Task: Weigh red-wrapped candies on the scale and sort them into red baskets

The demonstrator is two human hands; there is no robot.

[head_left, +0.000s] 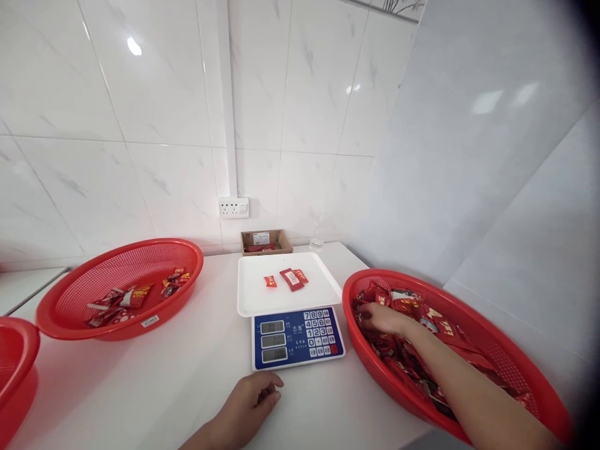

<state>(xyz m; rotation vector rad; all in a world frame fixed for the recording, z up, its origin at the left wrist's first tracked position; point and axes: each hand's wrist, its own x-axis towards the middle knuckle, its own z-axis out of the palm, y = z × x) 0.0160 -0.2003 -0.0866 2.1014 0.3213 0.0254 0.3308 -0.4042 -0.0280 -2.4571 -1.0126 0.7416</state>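
Observation:
My right hand [382,319] reaches into the red plastic basket [504,325] on the right, which is full of small red wrapped packets [431,312]. Its fingers are bent down among the packets, and their tips are partly hidden, so what they grip is unclear. Close to the front edge of a digital weighing scale [297,337], my left hand [253,400] rests loosely curled over the table, thumb and forefinger apart, holding nothing. On the scale's white tray [253,297] lie a small red packet [270,281] and, to its right, two overlapping red packets [291,279].
Another red basket [126,250] with a few packets stands on the left, and part of a third basket [19,350] shows at the left edge. Behind the scale are a small cardboard box [267,252] and a clear plastic bottle [317,237], near the tiled wall.

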